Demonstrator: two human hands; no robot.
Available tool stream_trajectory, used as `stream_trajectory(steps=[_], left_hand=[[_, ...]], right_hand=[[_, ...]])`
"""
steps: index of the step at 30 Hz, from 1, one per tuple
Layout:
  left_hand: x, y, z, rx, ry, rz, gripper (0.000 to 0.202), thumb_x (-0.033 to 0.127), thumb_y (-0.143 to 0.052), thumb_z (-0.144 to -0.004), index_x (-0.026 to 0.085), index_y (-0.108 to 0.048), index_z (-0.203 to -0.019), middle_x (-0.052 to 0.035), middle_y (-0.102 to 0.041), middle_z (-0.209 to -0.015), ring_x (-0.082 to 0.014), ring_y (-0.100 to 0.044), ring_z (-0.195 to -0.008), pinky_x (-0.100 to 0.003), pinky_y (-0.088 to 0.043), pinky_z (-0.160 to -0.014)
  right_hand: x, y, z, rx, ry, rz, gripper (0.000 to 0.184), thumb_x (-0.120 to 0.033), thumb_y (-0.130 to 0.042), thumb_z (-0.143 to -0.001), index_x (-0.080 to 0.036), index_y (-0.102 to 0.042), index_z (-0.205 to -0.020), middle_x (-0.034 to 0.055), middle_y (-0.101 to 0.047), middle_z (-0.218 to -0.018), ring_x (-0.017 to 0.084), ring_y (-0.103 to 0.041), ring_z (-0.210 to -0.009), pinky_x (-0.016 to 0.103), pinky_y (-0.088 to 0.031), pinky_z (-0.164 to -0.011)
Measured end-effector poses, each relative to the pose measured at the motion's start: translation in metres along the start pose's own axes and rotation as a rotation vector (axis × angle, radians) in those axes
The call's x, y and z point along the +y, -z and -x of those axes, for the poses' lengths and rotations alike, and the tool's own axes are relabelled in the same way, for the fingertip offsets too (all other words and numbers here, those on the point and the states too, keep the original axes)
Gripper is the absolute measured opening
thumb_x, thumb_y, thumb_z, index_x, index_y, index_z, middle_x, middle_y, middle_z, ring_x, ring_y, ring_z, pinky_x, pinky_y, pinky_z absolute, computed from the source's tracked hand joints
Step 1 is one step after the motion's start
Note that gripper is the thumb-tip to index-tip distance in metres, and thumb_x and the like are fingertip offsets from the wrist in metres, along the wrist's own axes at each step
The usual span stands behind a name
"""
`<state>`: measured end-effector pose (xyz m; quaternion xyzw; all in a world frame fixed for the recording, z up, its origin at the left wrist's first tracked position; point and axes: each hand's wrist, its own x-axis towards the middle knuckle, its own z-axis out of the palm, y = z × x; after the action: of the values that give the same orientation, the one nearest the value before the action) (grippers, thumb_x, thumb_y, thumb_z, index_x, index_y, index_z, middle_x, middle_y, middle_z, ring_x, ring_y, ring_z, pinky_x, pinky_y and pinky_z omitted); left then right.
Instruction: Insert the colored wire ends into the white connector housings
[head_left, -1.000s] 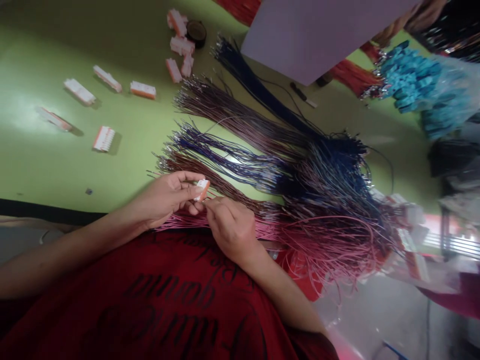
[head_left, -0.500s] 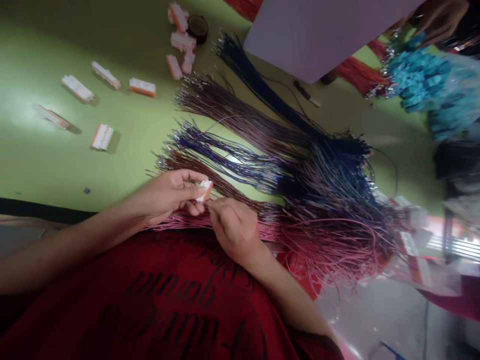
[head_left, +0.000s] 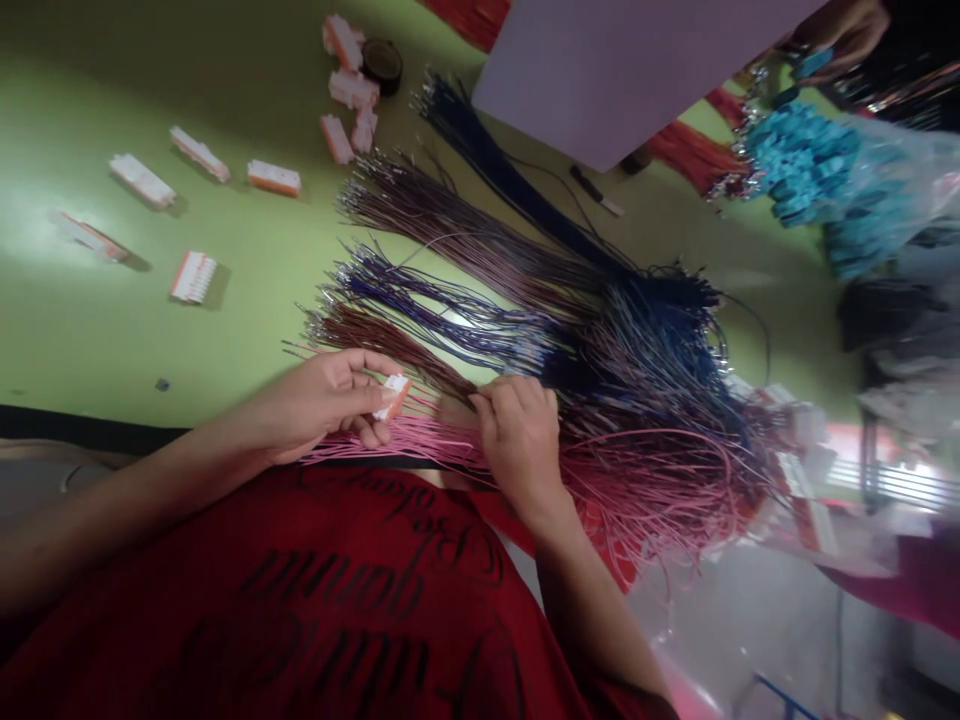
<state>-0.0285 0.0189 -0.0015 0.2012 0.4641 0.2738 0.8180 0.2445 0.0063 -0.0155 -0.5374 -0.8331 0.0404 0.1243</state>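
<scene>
My left hand [head_left: 334, 405] pinches a small white and orange connector [head_left: 393, 396] between thumb and fingers. My right hand [head_left: 521, 440] is closed, with its thumb and fingertips on the bundle of thin brown wires [head_left: 420, 362], to the right of the connector. How many wires lie between those fingertips is hidden. Pink wires [head_left: 420, 440] run beneath both hands along the near table edge. Just beyond the brown bundle lie blue-purple wires [head_left: 442, 312] with metal-tipped ends.
Several loose connectors [head_left: 142, 181] lie on the green table [head_left: 247, 260]; more sit beside a dark tape roll [head_left: 382, 66]. Grey-brown wires [head_left: 480, 235] and dark blue wires [head_left: 525, 170] stretch across. At top right, another person's hand [head_left: 851, 35] is near blue pieces [head_left: 799, 155].
My right hand has moved away from the connector, rightward onto the brown wires. My left hand, still holding the connector, has shifted slightly left. The whole view has shifted a little.
</scene>
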Motion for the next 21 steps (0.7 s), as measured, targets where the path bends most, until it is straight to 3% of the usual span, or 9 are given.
stream_trajectory(steps=[3,7,12,15,17,19,21], left_hand=[[-0.002,-0.001,0.001,0.003,-0.002,-0.030,0.040,0.023,-0.096,-0.073,0.021,-0.064,-0.097,0.0017,-0.073,-0.061,-0.0149,-0.069,-0.049,-0.022,-0.054,-0.046],[-0.004,0.000,0.003,-0.004,0.027,-0.096,0.036,0.026,-0.091,-0.078,0.020,-0.062,-0.099,0.0013,-0.074,-0.060,-0.0149,-0.069,-0.049,-0.022,-0.056,-0.049],[-0.006,-0.005,0.002,-0.085,0.075,-0.171,0.034,0.029,-0.089,-0.079,0.019,-0.063,-0.098,0.0009,-0.074,-0.060,-0.0150,-0.070,-0.049,-0.023,-0.055,-0.049],[-0.004,-0.010,-0.001,-0.105,0.073,-0.194,0.035,0.031,-0.088,-0.080,0.018,-0.064,-0.101,0.0013,-0.074,-0.060,-0.0151,-0.070,-0.050,-0.024,-0.056,-0.050],[-0.003,-0.009,-0.002,-0.102,0.065,-0.198,0.041,0.032,-0.088,-0.078,0.018,-0.065,-0.108,0.0018,-0.074,-0.061,-0.0150,-0.070,-0.051,-0.023,-0.055,-0.050],[-0.003,-0.005,-0.001,-0.101,0.063,-0.196,0.047,0.033,-0.089,-0.077,0.017,-0.064,-0.113,0.0016,-0.075,-0.062,-0.0153,-0.070,-0.051,-0.023,-0.055,-0.050],[-0.003,0.000,0.000,-0.094,0.062,-0.194,0.049,0.036,-0.089,-0.076,0.017,-0.064,-0.114,0.0012,-0.075,-0.062,-0.0158,-0.070,-0.051,-0.023,-0.054,-0.049]], right_hand=[[0.006,0.014,0.006,0.087,0.056,-0.091,0.017,-0.015,-0.065,-0.103,-0.023,-0.071,-0.089,0.0068,-0.074,-0.087,0.023,-0.066,-0.083,0.037,-0.051,-0.075],[0.012,0.053,0.016,0.186,0.045,-0.328,0.017,-0.008,-0.071,-0.097,-0.024,-0.075,-0.099,0.0047,-0.079,-0.099,0.021,-0.074,-0.091,0.035,-0.059,-0.083],[0.003,0.087,0.013,0.112,-0.094,-0.606,0.019,-0.008,-0.074,-0.095,-0.026,-0.075,-0.100,-0.0018,-0.075,-0.086,0.015,-0.070,-0.075,0.026,-0.053,-0.066],[-0.017,0.081,-0.004,0.054,0.033,-0.639,0.017,-0.012,-0.075,-0.096,-0.026,-0.075,-0.104,-0.0008,-0.076,-0.087,0.015,-0.070,-0.076,0.028,-0.054,-0.069],[-0.025,0.067,-0.014,0.024,0.135,-0.533,0.013,-0.019,-0.077,-0.097,-0.024,-0.075,-0.109,0.0035,-0.080,-0.095,0.020,-0.074,-0.086,0.033,-0.056,-0.078],[-0.022,0.051,-0.016,-0.033,0.149,-0.340,0.014,-0.025,-0.077,-0.097,-0.022,-0.076,-0.111,0.0092,-0.082,-0.102,0.025,-0.075,-0.092,0.038,-0.056,-0.082],[-0.009,0.040,-0.010,-0.092,0.086,-0.179,0.008,-0.021,-0.072,-0.098,-0.019,-0.078,-0.103,0.0107,-0.082,-0.094,0.026,-0.074,-0.085,0.038,-0.054,-0.077]])
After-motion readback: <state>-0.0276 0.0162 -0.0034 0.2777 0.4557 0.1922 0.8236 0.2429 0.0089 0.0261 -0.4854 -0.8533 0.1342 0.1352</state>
